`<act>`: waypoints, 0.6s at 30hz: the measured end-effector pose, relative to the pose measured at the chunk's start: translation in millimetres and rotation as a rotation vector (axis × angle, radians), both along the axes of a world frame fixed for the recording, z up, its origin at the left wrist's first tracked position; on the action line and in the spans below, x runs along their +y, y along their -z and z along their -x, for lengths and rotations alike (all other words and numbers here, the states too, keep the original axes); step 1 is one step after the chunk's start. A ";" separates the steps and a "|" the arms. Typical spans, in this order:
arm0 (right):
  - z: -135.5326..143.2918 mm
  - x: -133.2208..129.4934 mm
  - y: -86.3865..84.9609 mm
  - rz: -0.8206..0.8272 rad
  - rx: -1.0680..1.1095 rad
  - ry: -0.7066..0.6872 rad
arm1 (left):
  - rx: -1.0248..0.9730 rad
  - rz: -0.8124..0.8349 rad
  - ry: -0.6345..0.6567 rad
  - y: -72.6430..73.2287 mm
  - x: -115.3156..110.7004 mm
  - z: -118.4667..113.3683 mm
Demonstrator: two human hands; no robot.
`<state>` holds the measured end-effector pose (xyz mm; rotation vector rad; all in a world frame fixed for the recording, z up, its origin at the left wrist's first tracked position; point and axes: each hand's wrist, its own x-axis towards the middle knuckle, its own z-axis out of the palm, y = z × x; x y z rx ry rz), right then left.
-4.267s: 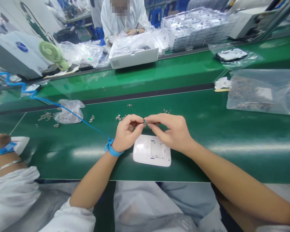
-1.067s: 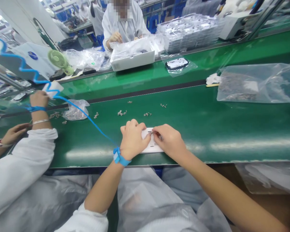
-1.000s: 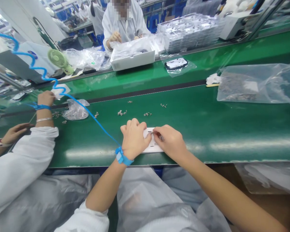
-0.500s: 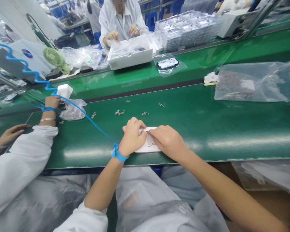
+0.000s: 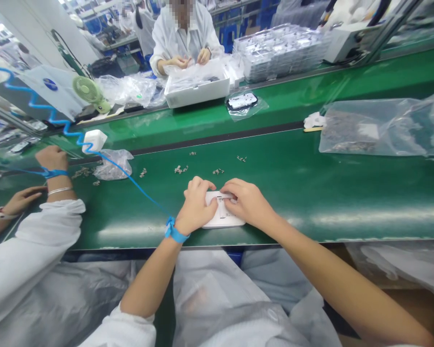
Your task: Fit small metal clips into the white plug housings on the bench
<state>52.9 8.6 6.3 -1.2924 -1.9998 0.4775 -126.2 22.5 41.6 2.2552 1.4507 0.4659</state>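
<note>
A flat white plastic housing (image 5: 224, 222) with a shallow recess and small dark slots lies near the front edge of the green bench. My left hand (image 5: 195, 206) grips its left side, thumb on the top face and fingers around the far left edge. At the right side, my right hand (image 5: 249, 203) is curled over the housing, with fingertips at its far edge and thumb at the recess. Whether a small part sits under those fingers is hidden. Beyond the housing lie small piles of metal pieces (image 5: 181, 169). A blue wrist strap (image 5: 176, 231) circles my left wrist.
At left, a co-worker's hand (image 5: 52, 158) is near a clear bag (image 5: 114, 164) and a white box (image 5: 94, 140). A large bag of small parts (image 5: 350, 130) lies at right. Across the bench are a white carton (image 5: 198, 94), stacked trays (image 5: 282, 50) and a green fan (image 5: 88, 91).
My right hand has shifted slightly up and its fingers have spread, uncovering more of the housing's right end. My left hand stays on the housing. The co-worker's hand moved left, away from the bag.
</note>
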 end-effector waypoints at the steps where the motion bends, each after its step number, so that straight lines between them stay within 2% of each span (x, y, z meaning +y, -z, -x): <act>1: 2.3 -1.3 0.6 -0.008 0.011 0.010 | 0.082 -0.022 0.005 -2.6 -1.1 1.3; 5: 2.2 -8.4 0.2 0.032 0.080 0.013 | 0.421 -0.097 0.097 -20.9 -2.0 19.9; 9: -31.5 -14.1 1.9 0.000 0.070 0.001 | 0.621 -0.032 0.133 -35.5 8.9 66.5; 12: -83.4 -17.0 12.0 -0.115 -0.011 0.138 | 0.676 -0.044 0.135 -35.7 21.4 115.1; 15: -151.4 -22.0 25.9 -0.248 -0.124 0.403 | 0.657 -0.117 0.168 -30.7 33.1 161.3; 18: -226.9 -31.0 35.2 -0.303 -0.278 0.710 | 0.649 -0.301 0.091 -15.7 45.8 183.0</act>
